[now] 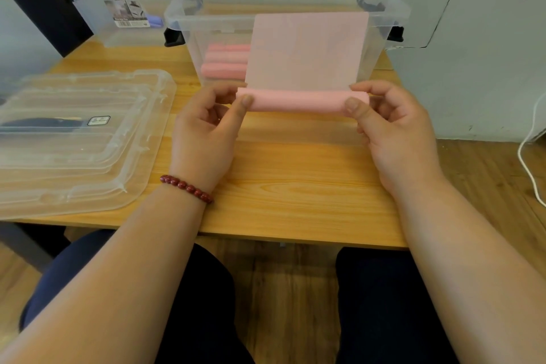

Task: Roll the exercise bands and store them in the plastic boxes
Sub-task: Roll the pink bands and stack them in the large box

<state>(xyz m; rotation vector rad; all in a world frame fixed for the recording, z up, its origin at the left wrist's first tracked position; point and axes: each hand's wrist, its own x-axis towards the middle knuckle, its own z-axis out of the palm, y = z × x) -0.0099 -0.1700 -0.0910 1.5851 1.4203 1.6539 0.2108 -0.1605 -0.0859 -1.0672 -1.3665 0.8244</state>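
1. While both forearms reach forward over the near edge of the wooden table (295, 186), the left hand (206, 130) and right hand (396, 136) hold a pink exercise band (304, 53) just above the tabletop; each hand takes one end of its rolled part.
2. The left hand pinches the roll's left end, thumb on the near side and fingers curled behind; a red bead bracelet (186, 188) circles that wrist.
3. The right hand mirrors it, thumb pressed on the roll's right end and fingers wrapped over the far side; both wrists are bent slightly inward.
4. The band's unrolled length rises flat from the roll, in front of the near wall of a clear plastic box (212, 17); whether it touches that wall I cannot tell.
5. Inside that box, at the left, lie rolled pink bands (226, 62), stacked side by side.
6. A second clear box (97, 9) stands behind to the left; clear lids (74, 142) lie stacked on the table's left side.
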